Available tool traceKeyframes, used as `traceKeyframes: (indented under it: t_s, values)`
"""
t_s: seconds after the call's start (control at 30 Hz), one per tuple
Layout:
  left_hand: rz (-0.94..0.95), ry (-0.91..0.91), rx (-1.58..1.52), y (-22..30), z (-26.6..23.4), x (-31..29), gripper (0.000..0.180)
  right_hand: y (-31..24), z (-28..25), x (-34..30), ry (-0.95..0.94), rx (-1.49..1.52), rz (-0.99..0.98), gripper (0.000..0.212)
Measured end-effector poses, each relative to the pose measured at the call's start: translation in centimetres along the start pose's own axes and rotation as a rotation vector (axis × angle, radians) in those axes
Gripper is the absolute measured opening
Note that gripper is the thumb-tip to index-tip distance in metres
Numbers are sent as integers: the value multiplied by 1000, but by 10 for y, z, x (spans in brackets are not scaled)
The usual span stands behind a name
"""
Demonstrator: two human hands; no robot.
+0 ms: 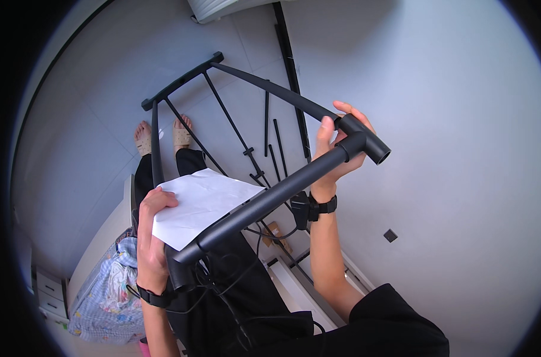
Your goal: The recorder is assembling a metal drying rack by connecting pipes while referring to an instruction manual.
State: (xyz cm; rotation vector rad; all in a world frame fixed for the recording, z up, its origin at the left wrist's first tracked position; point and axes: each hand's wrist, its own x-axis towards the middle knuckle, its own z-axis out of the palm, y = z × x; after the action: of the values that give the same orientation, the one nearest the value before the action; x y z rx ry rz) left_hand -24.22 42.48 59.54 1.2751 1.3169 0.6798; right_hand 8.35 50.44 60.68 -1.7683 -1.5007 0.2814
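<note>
A black tube frame (pixel 276 193) is tilted up in front of me. Its near crossbar slants from lower left to upper right, and its far end (pixel 184 80) rests down by my feet. At the upper right corner my right hand (pixel 331 169) wraps round the tube just beside a T-shaped joint (pixel 355 141). My left hand (pixel 153 220) is closed at the left side tube, with its thumb pressing a white sheet of paper (pixel 205 202). That sheet lies along the crossbar's far side and hides part of the tube. The left fingertips beneath it are hidden.
Several thin black rods (pixel 267 119) lie to the right of the frame, near the wall (pixel 449 149). A bed with patterned cloth (pixel 112 291) stands at lower left, beside white drawers (pixel 51 291). Dark cables (pixel 228 285) hang across my lap from the wrist bands.
</note>
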Motion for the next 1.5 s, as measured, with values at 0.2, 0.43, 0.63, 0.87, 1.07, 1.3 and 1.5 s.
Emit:
traceKeyframes:
  t_s: [0.2, 0.43, 0.63, 0.87, 1.07, 1.3, 1.5]
  values:
    - [-26, -44, -51, -3, -4, 0, 35, 7, 6, -9, 100, -53, -86, 46]
    - [-29, -37, -76, -3, -2, 2, 36, -22, 27, 0, 189, 143, 97, 40]
    - [-17, -37, -42, 2, -5, 0, 35, -23, 30, 0, 158, 184, 172, 35]
    - [-149, -80, -95, 17, -15, 2, 28, -20, 34, -3, 198, 194, 139, 30]
    - [43, -125, 62, 38, -19, 17, 55, -24, 28, 5, 44, 246, 224, 24]
    - [112, -71, -3, 62, -20, -2, 94, -16, -24, 9, -498, -21, 207, 24]
    - [-276, 173, -114, 122, -22, 4, 60, -51, -71, 97, -506, 388, 646, 55]
